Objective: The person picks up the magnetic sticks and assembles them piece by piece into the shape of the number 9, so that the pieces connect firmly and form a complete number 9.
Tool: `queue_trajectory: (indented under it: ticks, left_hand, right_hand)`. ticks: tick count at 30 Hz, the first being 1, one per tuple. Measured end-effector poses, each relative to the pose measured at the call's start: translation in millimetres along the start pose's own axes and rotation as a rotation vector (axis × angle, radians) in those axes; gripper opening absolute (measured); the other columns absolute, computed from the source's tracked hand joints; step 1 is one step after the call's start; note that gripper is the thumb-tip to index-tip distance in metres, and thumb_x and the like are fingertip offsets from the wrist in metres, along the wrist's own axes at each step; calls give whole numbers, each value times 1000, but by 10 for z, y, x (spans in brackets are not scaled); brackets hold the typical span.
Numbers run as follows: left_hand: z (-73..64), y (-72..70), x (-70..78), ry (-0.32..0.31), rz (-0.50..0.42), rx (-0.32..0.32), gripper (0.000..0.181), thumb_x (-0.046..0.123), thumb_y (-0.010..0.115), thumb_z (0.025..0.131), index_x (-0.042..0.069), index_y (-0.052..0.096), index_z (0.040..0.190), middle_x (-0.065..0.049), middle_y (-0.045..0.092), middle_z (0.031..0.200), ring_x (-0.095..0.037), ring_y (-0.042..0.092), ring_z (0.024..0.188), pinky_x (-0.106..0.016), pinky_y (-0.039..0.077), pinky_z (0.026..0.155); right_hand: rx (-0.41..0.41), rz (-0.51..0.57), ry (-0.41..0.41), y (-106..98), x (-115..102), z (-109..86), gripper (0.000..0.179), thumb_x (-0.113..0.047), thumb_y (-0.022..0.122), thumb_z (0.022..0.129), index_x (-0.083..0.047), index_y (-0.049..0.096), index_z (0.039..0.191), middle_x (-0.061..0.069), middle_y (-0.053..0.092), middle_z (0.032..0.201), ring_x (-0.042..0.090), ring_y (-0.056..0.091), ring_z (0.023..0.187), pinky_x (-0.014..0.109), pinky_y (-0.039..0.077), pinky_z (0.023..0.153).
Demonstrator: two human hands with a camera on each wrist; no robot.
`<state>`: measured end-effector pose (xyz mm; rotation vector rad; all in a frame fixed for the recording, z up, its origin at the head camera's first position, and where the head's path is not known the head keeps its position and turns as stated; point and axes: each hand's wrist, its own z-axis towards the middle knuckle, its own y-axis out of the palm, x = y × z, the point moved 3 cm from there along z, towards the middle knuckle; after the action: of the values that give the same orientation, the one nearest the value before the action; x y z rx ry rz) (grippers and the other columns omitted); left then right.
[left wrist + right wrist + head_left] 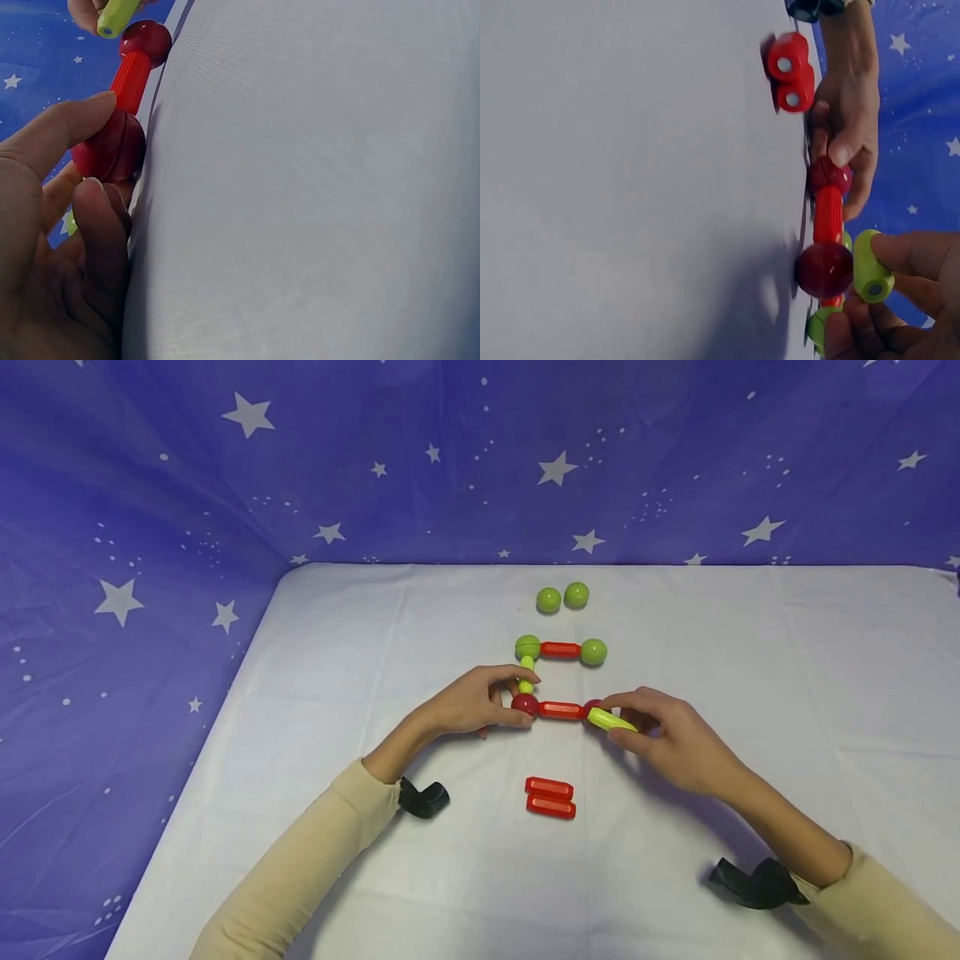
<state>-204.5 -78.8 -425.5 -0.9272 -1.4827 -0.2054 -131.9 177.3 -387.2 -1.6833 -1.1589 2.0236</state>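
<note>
My left hand (480,700) holds a dark red ball (112,150) between thumb and fingers, low on the white cloth. A red magnetic rod (561,710) joins this ball to a second dark red ball (824,270) on the right. Pinched by my right hand (675,739) is a yellow-green magnetic rod (868,266), a round metal spot showing in its end, right beside that second ball. Another yellow-green rod (527,675) links the left dark red ball to a green ball (528,647). From there a red rod (560,650) runs to another green ball (593,652).
Two loose green balls (562,597) lie farther back. Nearer me, two red rods (551,797) lie side by side on the white cloth (420,893). A blue curtain with stars (480,460) hangs behind and at the left. Dark straps (757,883) sit at both wrists.
</note>
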Motion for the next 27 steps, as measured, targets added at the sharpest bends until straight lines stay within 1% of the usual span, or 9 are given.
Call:
queue_trajectory:
  ticks: [4, 10, 12, 13, 16, 18, 20, 24, 27]
  left_hand:
    - [3, -1, -7, 3, -9, 0, 53, 20, 83, 81, 16, 61, 130, -5, 59, 106, -18, 49, 49, -29, 44, 46]
    - [0, -2, -19, 4, -16, -1, 53, 19, 82, 82, 16, 61, 130, -5, 59, 105, -18, 49, 49, -30, 45, 45]
    - [1, 1, -24, 5, -16, -3, 53, 19, 82, 82, 15, 60, 130, -5, 58, 105, -18, 49, 49, -31, 46, 45]
    - [3, 5, -25, 5, -17, -4, 53, 19, 82, 82, 15, 60, 130, -5, 58, 105, -18, 49, 49, -31, 46, 45]
    - [10, 14, -25, 4, -18, -5, 53, 19, 82, 82, 15, 60, 130, -5, 58, 105, -18, 49, 50, -31, 46, 45]
    - [14, 18, -24, 3, -15, -3, 53, 19, 82, 82, 15, 61, 129, -5, 58, 105, -18, 49, 50, -31, 46, 45]
    - [17, 21, -21, 2, -14, -3, 53, 19, 82, 81, 15, 61, 129, -5, 59, 105, -19, 49, 51, -31, 46, 45]
    - [17, 18, -13, 2, -3, 2, 52, 19, 83, 81, 15, 61, 129, -5, 59, 104, -18, 49, 51, -30, 45, 46]
    - [10, 11, -8, 2, 5, 10, 52, 20, 83, 81, 16, 61, 128, -4, 59, 104, -19, 49, 51, -29, 44, 46]
  right_hand:
    - [-15, -26, -22, -18, 14, 32, 41, 1, 72, 86, -9, 66, 126, 0, 63, 100, 20, 53, 85, 31, 49, 73]
    - [-33, -27, -47, 1, 10, 68, 45, 0, 70, 88, -9, 63, 131, 0, 59, 93, 20, 49, 81, 30, 44, 67]
    - [-37, -28, -40, 6, 12, 81, 44, 0, 70, 88, -9, 64, 131, 1, 60, 94, 20, 51, 82, 31, 46, 69]
    - [-40, -30, -35, 4, 15, 86, 43, -1, 70, 88, -8, 64, 130, 1, 62, 97, 20, 52, 84, 32, 48, 71]
    - [-47, -31, -16, -19, 25, 99, 42, -2, 70, 89, -7, 63, 130, 5, 66, 106, 21, 57, 89, 39, 52, 77]
    - [-48, -30, -3, -43, 29, 110, 41, -3, 70, 89, -6, 63, 130, 7, 66, 108, 22, 59, 90, 41, 53, 79]
    - [-42, -35, 9, -67, 34, 123, 41, -4, 70, 89, -5, 63, 130, 7, 66, 104, 22, 59, 89, 39, 53, 79]
    - [-12, -24, 25, -98, 54, 169, 42, -5, 69, 90, -6, 61, 131, 5, 63, 93, 21, 56, 82, 32, 50, 72]
    - [17, 7, 19, -110, 75, 198, 42, -5, 65, 92, -6, 58, 134, 6, 61, 91, 22, 53, 80, 30, 47, 69]
